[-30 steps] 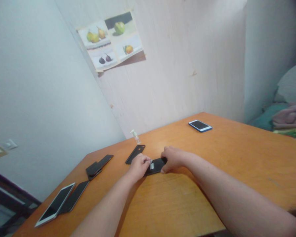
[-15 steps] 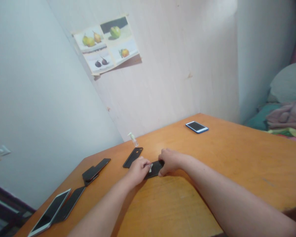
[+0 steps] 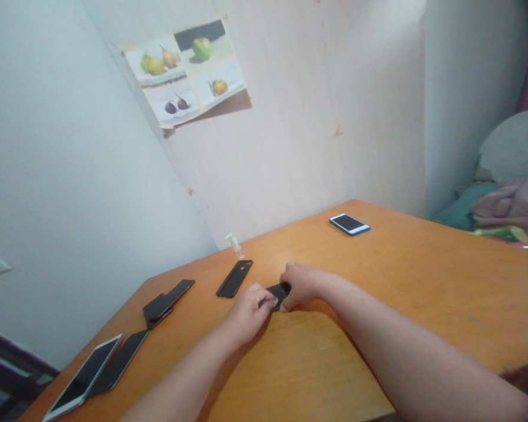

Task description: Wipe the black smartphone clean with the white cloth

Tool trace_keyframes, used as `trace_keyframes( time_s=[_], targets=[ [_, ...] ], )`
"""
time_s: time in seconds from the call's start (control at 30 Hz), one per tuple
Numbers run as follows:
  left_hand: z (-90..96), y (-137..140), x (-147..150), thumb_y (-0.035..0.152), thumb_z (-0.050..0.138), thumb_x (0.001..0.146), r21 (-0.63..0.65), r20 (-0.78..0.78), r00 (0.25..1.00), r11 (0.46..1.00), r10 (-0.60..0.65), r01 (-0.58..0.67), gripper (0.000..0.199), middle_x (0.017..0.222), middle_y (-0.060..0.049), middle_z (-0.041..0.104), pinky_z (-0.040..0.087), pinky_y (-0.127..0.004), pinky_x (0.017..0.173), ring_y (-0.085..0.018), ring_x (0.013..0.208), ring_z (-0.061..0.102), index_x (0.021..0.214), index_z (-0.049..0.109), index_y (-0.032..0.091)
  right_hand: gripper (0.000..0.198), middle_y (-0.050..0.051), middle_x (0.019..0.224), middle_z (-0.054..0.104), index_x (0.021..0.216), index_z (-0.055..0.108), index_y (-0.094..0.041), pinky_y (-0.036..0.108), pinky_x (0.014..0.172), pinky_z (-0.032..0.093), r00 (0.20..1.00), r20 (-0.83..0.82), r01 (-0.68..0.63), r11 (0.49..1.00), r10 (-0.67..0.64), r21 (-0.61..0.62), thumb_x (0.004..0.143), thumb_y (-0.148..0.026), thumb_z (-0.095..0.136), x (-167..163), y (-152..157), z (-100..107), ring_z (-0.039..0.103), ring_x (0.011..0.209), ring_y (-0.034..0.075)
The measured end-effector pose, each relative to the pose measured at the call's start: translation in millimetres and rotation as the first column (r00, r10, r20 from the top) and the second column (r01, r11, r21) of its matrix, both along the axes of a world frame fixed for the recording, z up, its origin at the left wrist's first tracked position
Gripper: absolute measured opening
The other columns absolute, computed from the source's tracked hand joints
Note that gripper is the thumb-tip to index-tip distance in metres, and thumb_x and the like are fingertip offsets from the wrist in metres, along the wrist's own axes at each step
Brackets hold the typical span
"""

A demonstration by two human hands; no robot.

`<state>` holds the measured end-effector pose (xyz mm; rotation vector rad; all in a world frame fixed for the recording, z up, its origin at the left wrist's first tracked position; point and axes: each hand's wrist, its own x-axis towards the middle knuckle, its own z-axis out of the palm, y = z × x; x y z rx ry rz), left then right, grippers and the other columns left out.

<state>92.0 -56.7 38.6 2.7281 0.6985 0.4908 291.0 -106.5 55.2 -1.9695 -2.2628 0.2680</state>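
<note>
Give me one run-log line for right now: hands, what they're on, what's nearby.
left hand: pinching pale scrap at black device | right hand: gripping device's right end | nearby: black case, pump bottle

Left grip (image 3: 249, 312) pinched, fingertips bunched | right grip (image 3: 302, 285) arched; I see its thumb spread from the fingers | bare forearms (image 3: 391, 325) converging

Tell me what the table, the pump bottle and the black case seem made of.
Table: probably wood or veneer, lightly varnished; the orange-brown top has a soft sheen.
Pump bottle: likely clear, smooth plastic, since its body looks see-through; glass remains possible.
Black case: perhaps plastic or silicone, fairly matte; it is evenly dark with little shine.
</note>
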Motion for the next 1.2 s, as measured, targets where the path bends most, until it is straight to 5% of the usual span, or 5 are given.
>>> trace_keyframes(
  time_s=[0.2, 0.47, 0.8, 1.07, 1.2],
  targets=[
    [-5.5, 33.8, 27.4, 0.017, 0.054, 0.084, 0.021, 0.019, 0.993, 0.992, 0.121, -0.121, 0.015, 0.079, -0.003, 0.062, 0.042, -0.028, 0.071, -0.018, 0.08, 0.058, 0.079, 0.069, 0.018, 0.072, 0.014, 0.109, 0.062, 0.107, 0.071, -0.021, 0.035, 0.077, 0.046, 1.0, -0.004, -0.003, 1.0, 0.003, -0.003, 0.056, -0.072, 0.068, 2.4, 2.1, -3.2, 0.057, 0.101, 0.033],
    [-3.3, -1.5, 6.7, 0.02, 0.051, 0.088, -0.027, -0.002, 0.999, 0.999, -0.046, 0.046, 0.018, 0.086, -0.003, 0.062, 0.042, -0.025, 0.072, -0.016, 0.083, 0.058, 0.085, 0.069, 0.021, 0.081, 0.015, 0.112, 0.059, 0.114, 0.068, -0.023, 0.036, 0.079, 0.046, 0.998, -0.054, 0.017, 1.0, -0.018, -0.017, 0.054, -0.077, 0.066, 3.2, 1.9, -2.6, 0.056, 0.103, 0.033],
    [-5.2, 30.3, 32.2, 0.02, 0.053, 0.086, 0.054, -0.025, 0.996, 0.995, 0.08, -0.079, 0.018, 0.08, -0.003, 0.061, 0.042, -0.026, 0.069, -0.017, 0.079, 0.058, 0.082, 0.071, 0.02, 0.075, 0.014, 0.111, 0.061, 0.109, 0.068, -0.018, 0.033, 0.073, 0.047, 1.0, -0.017, -0.011, 0.998, 0.01, -0.064, 0.052, -0.068, 0.073, 10.9, -2.5, 3.8, 0.058, 0.102, 0.032],
    [-8.9, 1.5, 19.0, 0.021, 0.053, 0.087, 0.101, -0.023, 0.998, 0.993, -0.051, 0.053, 0.017, 0.087, -0.004, 0.061, 0.042, -0.027, 0.072, -0.018, 0.085, 0.057, 0.088, 0.07, 0.023, 0.072, 0.01, 0.108, 0.067, 0.11, 0.069, -0.022, 0.029, 0.064, 0.046, 0.996, -0.073, 0.032, 0.985, -0.045, -0.171, 0.05, -0.061, 0.076, 17.0, -6.6, 14.4, 0.064, 0.092, 0.028],
    [-9.2, 12.3, 30.1, 0.021, 0.055, 0.086, 0.131, -0.05, 0.998, 0.99, -0.042, 0.049, 0.016, 0.085, -0.004, 0.061, 0.042, -0.027, 0.072, -0.017, 0.084, 0.056, 0.087, 0.071, 0.023, 0.075, 0.007, 0.11, 0.069, 0.117, 0.065, -0.024, 0.028, 0.067, 0.045, 0.987, -0.147, 0.038, 0.976, -0.071, -0.215, 0.051, -0.057, 0.078, 18.5, -5.0, 12.0, 0.064, 0.093, 0.026]
  ],
)
